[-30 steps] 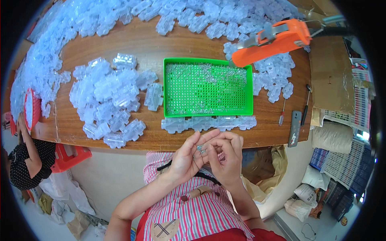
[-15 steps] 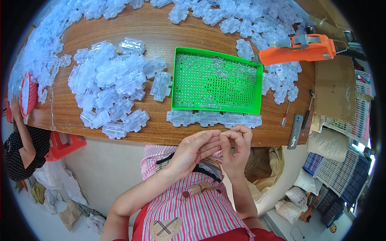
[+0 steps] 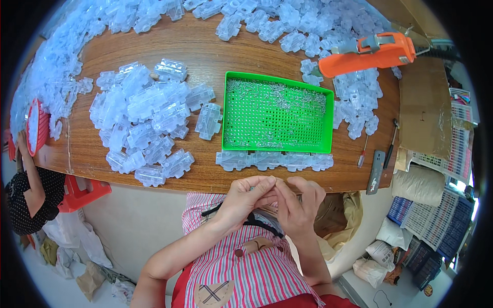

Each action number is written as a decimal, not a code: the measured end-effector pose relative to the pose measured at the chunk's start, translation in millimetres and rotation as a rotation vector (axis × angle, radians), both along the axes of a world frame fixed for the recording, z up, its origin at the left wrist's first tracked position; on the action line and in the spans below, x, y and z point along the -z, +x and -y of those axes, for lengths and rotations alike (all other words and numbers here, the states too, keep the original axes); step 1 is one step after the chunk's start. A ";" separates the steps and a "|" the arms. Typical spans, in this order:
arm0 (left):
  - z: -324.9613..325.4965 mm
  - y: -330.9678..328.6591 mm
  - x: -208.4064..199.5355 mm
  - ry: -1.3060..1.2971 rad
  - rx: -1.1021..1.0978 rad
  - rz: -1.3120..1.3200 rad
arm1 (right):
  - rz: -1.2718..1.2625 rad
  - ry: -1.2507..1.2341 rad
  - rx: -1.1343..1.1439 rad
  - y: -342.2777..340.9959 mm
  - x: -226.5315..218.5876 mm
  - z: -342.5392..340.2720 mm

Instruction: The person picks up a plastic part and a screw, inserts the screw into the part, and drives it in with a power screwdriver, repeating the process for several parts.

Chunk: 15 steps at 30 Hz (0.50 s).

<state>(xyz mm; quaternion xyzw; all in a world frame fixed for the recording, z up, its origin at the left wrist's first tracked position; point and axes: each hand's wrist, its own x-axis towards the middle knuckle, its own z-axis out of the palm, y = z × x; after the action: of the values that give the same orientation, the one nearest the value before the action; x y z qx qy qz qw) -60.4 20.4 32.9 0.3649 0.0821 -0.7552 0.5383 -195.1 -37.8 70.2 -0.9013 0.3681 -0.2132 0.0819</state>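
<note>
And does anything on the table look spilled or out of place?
Nothing stands out. The metal pieces lie unevenly, but inside the green tray; the clear plastic pieces along its near edge form a tidy row. I cannot judge fine damage.

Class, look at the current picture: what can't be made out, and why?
All in the head view:
- Anything held between the left hand and right hand: too small, and mostly covered by the hands themselves.
- Metal pieces in the tray: too small and crowded to count.
- Far end of the clear parts: cut off by the upper edge.
- Co-worker: partly lost in the dark left rim.
</note>
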 end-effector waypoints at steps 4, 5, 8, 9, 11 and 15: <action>-3.3 0.8 3.5 -0.026 -0.013 -0.079 | 0.217 0.377 0.093 -0.7 4.2 -1.9; -3.8 1.6 3.7 -0.016 0.003 -0.077 | 0.274 0.464 0.131 1.8 1.4 0.6; -5.8 -2.9 10.1 0.013 0.017 -0.037 | 0.345 0.567 0.235 4.3 3.9 0.5; -6.4 -2.9 10.9 0.015 0.035 0.026 | 0.348 0.564 0.236 3.0 4.3 0.7; -6.1 -1.9 11.1 0.015 0.054 0.090 | 0.201 0.459 0.140 0.4 5.9 1.5; -5.3 0.4 8.3 0.000 0.093 0.178 | 0.213 0.409 0.101 0.5 10.0 3.7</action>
<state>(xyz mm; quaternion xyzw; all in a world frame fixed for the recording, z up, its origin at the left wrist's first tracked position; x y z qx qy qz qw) -59.9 25.7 24.5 0.4341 0.0170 -0.7438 0.5080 -194.6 -41.6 60.2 -0.8188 0.4374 -0.2320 0.2905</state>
